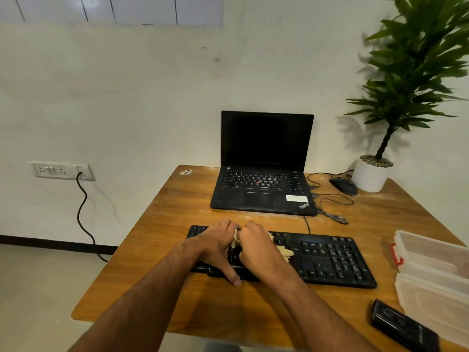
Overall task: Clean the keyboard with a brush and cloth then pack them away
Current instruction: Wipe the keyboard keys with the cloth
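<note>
I've got both hands on the cloth (284, 251) over the middle of the keyboard (330, 260) at the bench's (157, 224) near edge: right hand (256, 247) fingers bunched on it, left hand (218, 246) apparently pinching its edge. I'd wipe along the rows with light pressure. The cloth is tan and crumpled, the keyboard black

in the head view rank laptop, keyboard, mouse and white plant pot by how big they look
1. laptop and keyboard: alike, and the keyboard is nearer, so unranked
2. white plant pot
3. mouse
</note>
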The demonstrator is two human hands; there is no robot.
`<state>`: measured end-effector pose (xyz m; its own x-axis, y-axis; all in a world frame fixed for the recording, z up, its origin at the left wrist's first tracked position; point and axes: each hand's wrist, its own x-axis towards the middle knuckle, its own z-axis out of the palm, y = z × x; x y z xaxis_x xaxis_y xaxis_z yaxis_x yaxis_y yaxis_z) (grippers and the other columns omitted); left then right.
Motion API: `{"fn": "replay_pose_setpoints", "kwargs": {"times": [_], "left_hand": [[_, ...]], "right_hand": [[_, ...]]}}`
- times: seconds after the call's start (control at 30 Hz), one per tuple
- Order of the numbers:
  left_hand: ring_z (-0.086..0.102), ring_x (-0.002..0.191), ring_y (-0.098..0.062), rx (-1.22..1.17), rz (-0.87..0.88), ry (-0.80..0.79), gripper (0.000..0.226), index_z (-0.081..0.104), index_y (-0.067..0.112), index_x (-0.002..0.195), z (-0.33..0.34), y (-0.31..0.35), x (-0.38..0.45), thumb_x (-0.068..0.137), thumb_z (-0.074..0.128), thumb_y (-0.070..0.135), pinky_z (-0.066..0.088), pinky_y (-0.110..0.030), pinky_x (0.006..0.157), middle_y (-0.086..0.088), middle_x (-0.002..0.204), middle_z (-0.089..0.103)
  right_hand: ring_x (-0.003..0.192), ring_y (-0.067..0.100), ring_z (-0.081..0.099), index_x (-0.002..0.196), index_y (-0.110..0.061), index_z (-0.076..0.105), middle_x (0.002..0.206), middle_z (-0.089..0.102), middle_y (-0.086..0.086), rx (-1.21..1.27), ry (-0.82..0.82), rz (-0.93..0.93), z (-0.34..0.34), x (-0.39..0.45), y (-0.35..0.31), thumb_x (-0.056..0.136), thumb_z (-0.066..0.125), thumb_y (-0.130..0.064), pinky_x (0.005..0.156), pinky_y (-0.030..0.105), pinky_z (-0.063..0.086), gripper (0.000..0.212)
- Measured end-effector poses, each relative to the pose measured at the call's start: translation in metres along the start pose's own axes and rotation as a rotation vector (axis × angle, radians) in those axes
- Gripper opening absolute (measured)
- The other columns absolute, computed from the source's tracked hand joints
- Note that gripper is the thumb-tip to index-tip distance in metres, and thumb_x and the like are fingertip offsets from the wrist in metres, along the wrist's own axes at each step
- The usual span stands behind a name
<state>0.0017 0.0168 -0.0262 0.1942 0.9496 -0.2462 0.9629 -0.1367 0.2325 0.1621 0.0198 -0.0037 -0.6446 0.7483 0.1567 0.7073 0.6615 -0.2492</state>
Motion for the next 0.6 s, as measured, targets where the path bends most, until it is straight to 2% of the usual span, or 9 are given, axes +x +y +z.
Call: {"fn": "replay_pose_setpoints", "kwargs": {"times": [0.1, 0.23, 0.33, 0.47, 0.6], "left_hand": [[0.033, 0.135, -0.017, 0.005, -0.020, -0.016, 0.132, 0.024, 0.018, 0.156, -0.001, 0.000, -0.001, 0.054, 0.093, 0.067, 0.031, -0.042, 0.122, 0.002, 0.145, 0.033], [0.032, 0.137, -0.019, -0.017, -0.027, -0.019, 0.135, 0.021, 0.018, 0.157, 0.000, 0.001, 0.000, 0.055, 0.094, 0.065, 0.031, -0.041, 0.122, 0.000, 0.148, 0.031], [0.031, 0.139, -0.020, -0.009, -0.030, -0.022, 0.137, 0.019, 0.016, 0.158, 0.000, 0.002, 0.000, 0.055, 0.094, 0.065, 0.029, -0.040, 0.123, -0.001, 0.151, 0.030], [0.032, 0.138, -0.021, 0.012, -0.020, -0.014, 0.135, 0.020, 0.015, 0.158, -0.001, 0.004, -0.001, 0.057, 0.093, 0.066, 0.028, -0.040, 0.124, -0.001, 0.149, 0.031], [0.033, 0.133, -0.018, 0.004, -0.004, 0.005, 0.131, 0.026, 0.016, 0.154, 0.002, 0.001, -0.001, 0.053, 0.094, 0.066, 0.030, -0.040, 0.122, 0.001, 0.142, 0.034]], "right_hand": [[0.109, 0.020, 0.052, 0.117, -0.013, 0.069, 0.115, 0.057, 0.006, -0.060, -0.031, 0.006, -0.008, -0.014, 0.023, 0.090, 0.066, -0.007, 0.098, 0.033, 0.048, 0.028], [0.100, 0.020, 0.057, 0.107, -0.012, 0.067, 0.112, 0.061, 0.008, -0.169, -0.033, 0.205, -0.024, -0.037, 0.051, 0.092, 0.064, -0.010, 0.091, 0.033, 0.054, 0.016], [0.101, 0.024, 0.057, 0.110, -0.009, 0.062, 0.113, 0.060, 0.011, -0.160, -0.073, 0.259, -0.025, -0.040, 0.039, 0.093, 0.061, -0.013, 0.090, 0.037, 0.055, 0.018], [0.116, 0.027, 0.051, 0.124, -0.008, 0.060, 0.127, 0.053, 0.013, -0.111, -0.110, 0.184, -0.007, -0.027, 0.003, 0.090, 0.069, -0.021, 0.101, 0.039, 0.048, 0.037], [0.122, 0.026, 0.047, 0.121, -0.007, 0.066, 0.129, 0.052, 0.011, -0.064, -0.082, 0.015, -0.001, -0.013, -0.014, 0.084, 0.076, -0.015, 0.105, 0.039, 0.043, 0.039]]}}
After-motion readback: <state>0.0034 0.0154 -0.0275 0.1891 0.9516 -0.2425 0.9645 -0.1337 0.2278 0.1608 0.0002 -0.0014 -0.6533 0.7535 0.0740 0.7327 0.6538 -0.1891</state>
